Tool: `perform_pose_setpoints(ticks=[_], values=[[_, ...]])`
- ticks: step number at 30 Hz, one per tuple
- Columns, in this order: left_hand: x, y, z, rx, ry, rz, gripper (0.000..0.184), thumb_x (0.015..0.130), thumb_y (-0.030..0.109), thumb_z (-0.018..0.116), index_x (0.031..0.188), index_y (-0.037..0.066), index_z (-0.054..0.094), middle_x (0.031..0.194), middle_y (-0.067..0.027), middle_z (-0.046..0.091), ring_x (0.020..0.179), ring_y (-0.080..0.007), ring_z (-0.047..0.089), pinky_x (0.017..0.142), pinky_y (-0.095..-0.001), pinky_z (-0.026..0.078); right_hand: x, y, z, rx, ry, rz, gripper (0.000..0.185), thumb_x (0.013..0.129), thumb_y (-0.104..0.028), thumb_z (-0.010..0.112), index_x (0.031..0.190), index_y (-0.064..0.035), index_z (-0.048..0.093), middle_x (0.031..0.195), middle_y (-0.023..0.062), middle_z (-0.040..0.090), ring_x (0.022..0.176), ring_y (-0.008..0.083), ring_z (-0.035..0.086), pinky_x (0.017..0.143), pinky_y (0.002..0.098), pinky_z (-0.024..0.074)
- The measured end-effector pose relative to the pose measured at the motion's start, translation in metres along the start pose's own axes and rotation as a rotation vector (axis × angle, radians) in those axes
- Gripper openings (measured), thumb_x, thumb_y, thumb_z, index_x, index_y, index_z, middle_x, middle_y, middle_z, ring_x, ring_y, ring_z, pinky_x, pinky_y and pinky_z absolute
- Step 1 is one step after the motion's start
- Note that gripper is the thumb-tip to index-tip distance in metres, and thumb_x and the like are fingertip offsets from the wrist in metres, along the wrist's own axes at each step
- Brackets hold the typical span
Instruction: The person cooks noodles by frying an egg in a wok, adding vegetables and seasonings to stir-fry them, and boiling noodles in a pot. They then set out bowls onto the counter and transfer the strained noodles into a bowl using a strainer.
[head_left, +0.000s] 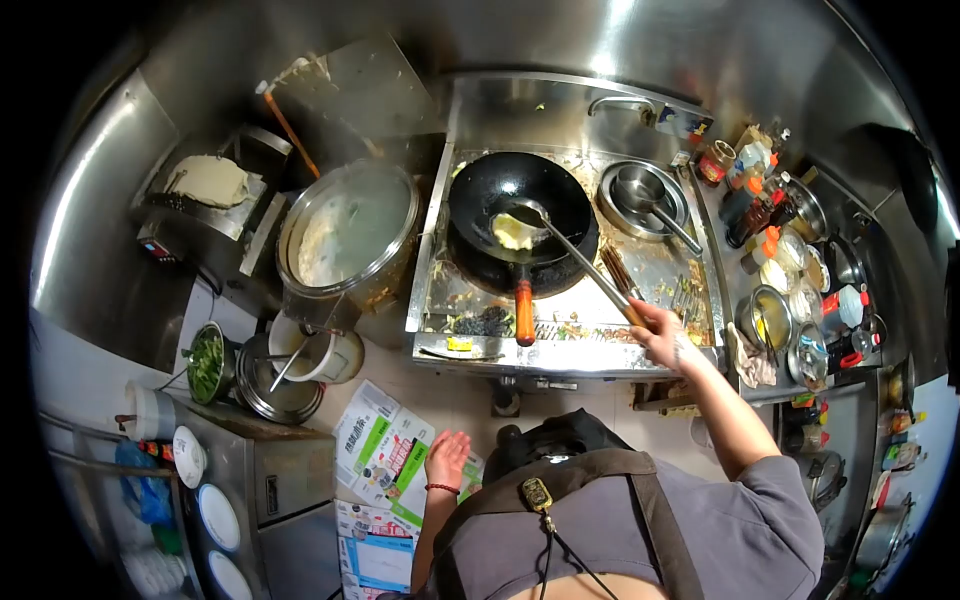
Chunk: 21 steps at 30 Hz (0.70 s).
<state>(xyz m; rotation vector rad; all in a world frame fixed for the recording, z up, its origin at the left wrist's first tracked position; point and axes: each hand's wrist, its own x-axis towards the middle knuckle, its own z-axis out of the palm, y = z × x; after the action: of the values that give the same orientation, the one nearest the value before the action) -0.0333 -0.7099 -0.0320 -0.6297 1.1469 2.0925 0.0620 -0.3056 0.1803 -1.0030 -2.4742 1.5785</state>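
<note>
A black wok [480, 190] with a wooden-tipped handle [524, 312] sits on the stove, a pale yellow food portion [513, 232] low in its bowl. My right hand [660, 335] is wrapped round the wooden end of a long metal ladle [585, 265], whose head is inside the wok at the food. Down at the left of my body, my left hand [449, 458] hangs over printed cardboard on the floor, fingers spread, holding nothing. It is well below the wok handle.
Right of the wok stands a metal basin [675, 228] with a second ladle [662, 213]. Sauce bottles [745, 195] and bowls [765, 318] crowd the right counter. A large steel pot [348, 230] is at the left, with greens [206, 365] and plates [218, 517] below.
</note>
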Motion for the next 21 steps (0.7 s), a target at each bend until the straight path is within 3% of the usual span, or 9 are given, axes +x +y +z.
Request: perform_pose_setpoints(ticks=[3,4,7,9,12,14,15,18,21], values=[[0.002,0.001,-0.008,-0.054,0.046,0.022,0.038,0.082,0.009,0.053,0.116,0.0,0.041,0.111,-0.0199,0.051,0.097,-0.0289,0.055,0.083,-0.0369,0.046,-0.021,0.01,-0.033,-0.264,0.0,-0.177,0.048,0.079,-0.008,0.057,0.126,-0.0067,0.044,0.107,0.0178,0.06,0.097,0.0239,0.06,0.086,0.0309,0.0451],[0.002,0.0,-0.012,-0.057,0.055,0.029,0.038,0.082,0.009,0.053,0.116,0.0,0.041,0.111,-0.0198,0.051,0.097,-0.0291,0.055,0.082,-0.0369,0.046,-0.029,0.002,-0.038,-0.366,0.022,-0.274,0.047,0.078,-0.005,0.056,0.124,-0.0055,0.046,0.102,0.0192,0.061,0.092,0.0269,0.062,0.083,0.0329,0.0472],[0.004,-0.003,-0.02,-0.054,0.065,0.024,0.038,0.082,0.009,0.053,0.117,0.001,0.041,0.111,-0.0191,0.051,0.098,-0.029,0.054,0.082,-0.0367,0.046,-0.025,-0.007,-0.035,-0.68,0.022,-0.211,0.047,0.075,-0.004,0.054,0.122,-0.0062,0.048,0.096,0.0215,0.061,0.088,0.0324,0.061,0.079,0.0364,0.0487],[0.006,-0.006,-0.018,-0.036,0.064,0.005,0.038,0.081,0.009,0.053,0.117,0.001,0.041,0.111,-0.0188,0.051,0.098,-0.0289,0.054,0.082,-0.0365,0.046,-0.005,0.01,-0.02,-0.626,0.053,-0.252,0.045,0.075,-0.007,0.052,0.121,-0.008,0.049,0.09,0.0232,0.06,0.088,0.0388,0.057,0.075,0.0421,0.0479],[0.006,-0.01,-0.012,-0.053,0.074,-0.02,0.038,0.082,0.01,0.054,0.117,0.002,0.041,0.11,-0.0189,0.051,0.097,-0.029,0.055,0.081,-0.0364,0.046,0.026,0.032,0.001,-0.542,0.097,-0.375,0.045,0.076,-0.009,0.055,0.12,-0.0069,0.049,0.086,0.0216,0.062,0.078,0.0343,0.062,0.07,0.0386,0.0492],[0.003,-0.009,-0.006,-0.025,0.063,-0.025,0.037,0.082,0.01,0.054,0.116,0.002,0.042,0.11,-0.0191,0.051,0.098,-0.0292,0.054,0.081,-0.0365,0.046,0.041,0.021,0.002,-0.189,0.017,-0.135,0.045,0.076,-0.012,0.059,0.12,-0.0062,0.051,0.079,0.0167,0.064,0.064,0.0218,0.06,0.063,0.0321,0.0484],[0.001,-0.007,-0.002,-0.006,0.053,-0.03,0.037,0.082,0.01,0.054,0.116,0.002,0.042,0.11,-0.0194,0.051,0.098,-0.0293,0.054,0.081,-0.0367,0.046,0.042,0.011,-0.001,-0.1,0.01,-0.074,0.046,0.078,-0.013,0.06,0.122,-0.0064,0.05,0.074,0.0104,0.063,0.058,0.0111,0.052,0.056,0.0262,0.0445],[-0.005,-0.005,-0.004,-0.019,0.051,-0.004,0.036,0.082,0.01,0.055,0.115,0.002,0.043,0.111,-0.0195,0.05,0.1,-0.0296,0.054,0.082,-0.0367,0.046,0.056,-0.011,-0.015,-0.033,0.049,-0.028,0.048,0.08,-0.011,0.057,0.126,-0.0075,0.045,0.08,0.0114,0.064,0.056,0.0088,0.052,0.051,0.0247,0.0432],[-0.001,-0.015,-0.022,-0.026,0.073,0.024,0.037,0.082,0.01,0.055,0.115,0.001,0.043,0.111,-0.0194,0.05,0.1,-0.0298,0.054,0.082,-0.0369,0.046,0.108,0.012,-0.021,-0.237,0.177,-0.188,0.045,0.08,-0.016,0.057,0.122,-0.0038,0.049,0.089,0.0151,0.064,0.071,0.0171,0.059,0.067,0.0287,0.0474]])
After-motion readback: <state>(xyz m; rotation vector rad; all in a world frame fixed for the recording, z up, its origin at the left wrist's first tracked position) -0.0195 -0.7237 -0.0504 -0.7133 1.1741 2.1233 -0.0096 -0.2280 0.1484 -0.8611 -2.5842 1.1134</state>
